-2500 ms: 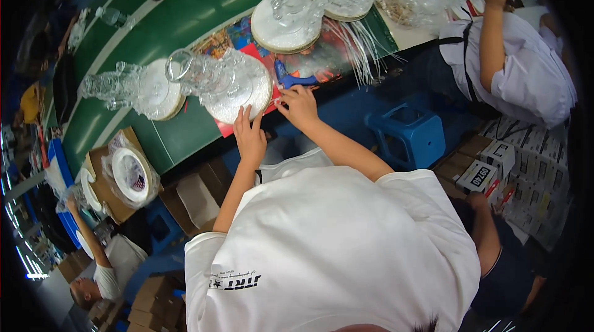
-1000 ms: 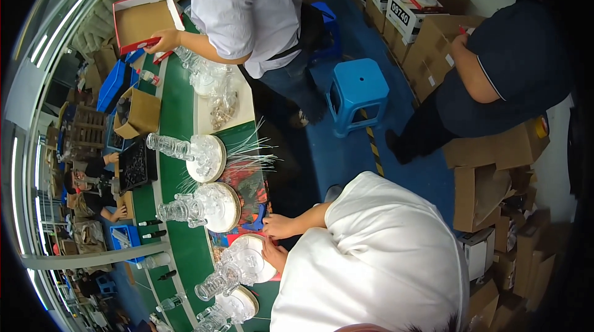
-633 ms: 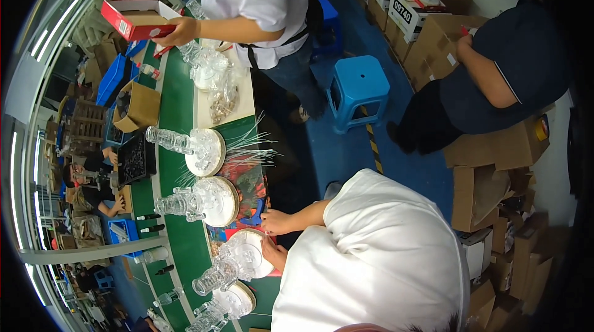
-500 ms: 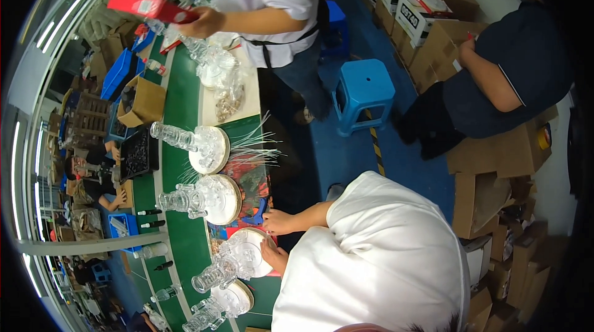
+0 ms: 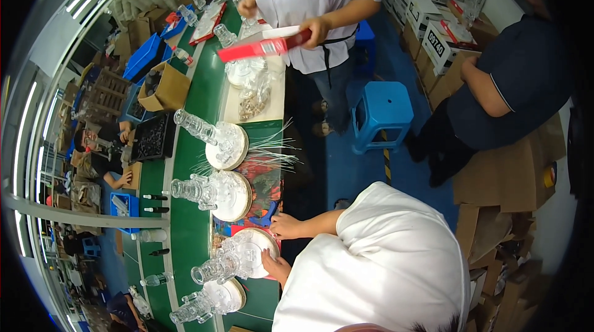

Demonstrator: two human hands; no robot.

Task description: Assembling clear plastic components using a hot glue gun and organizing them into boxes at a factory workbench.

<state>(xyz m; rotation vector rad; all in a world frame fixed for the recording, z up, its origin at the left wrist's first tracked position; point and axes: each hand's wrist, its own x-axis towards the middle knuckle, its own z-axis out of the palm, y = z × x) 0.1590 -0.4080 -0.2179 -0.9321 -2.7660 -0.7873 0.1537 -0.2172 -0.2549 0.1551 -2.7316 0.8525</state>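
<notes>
My right hand [image 5: 286,225] is closed around the handle of a blue glue gun [image 5: 266,214] at the table's near edge. Just below it, my left hand [image 5: 276,266] rests with fingers apart on the rim of a round white base [image 5: 252,255]. A clear tower-shaped glass piece [image 5: 216,267] is on that base and leans leftward in the picture. Similar clear pieces on round bases stand beside it: one base [image 5: 232,295] below, another [image 5: 232,197] above, and a third [image 5: 228,146] farther up.
Thin white strands [image 5: 272,154] lie across the green table [image 5: 198,208]. A co-worker [image 5: 315,17] in white stands beyond, holding a red box [image 5: 266,46]. Another person [image 5: 507,85] in dark clothes stands right, near a blue stool [image 5: 383,112]. A cardboard box [image 5: 167,88] and black tray [image 5: 153,137] sit across the table.
The view has turned slightly. The co-worker's red box has swung right and lower. My left hand has slid down a little along the base's rim; my right hand still grips the glue gun.
</notes>
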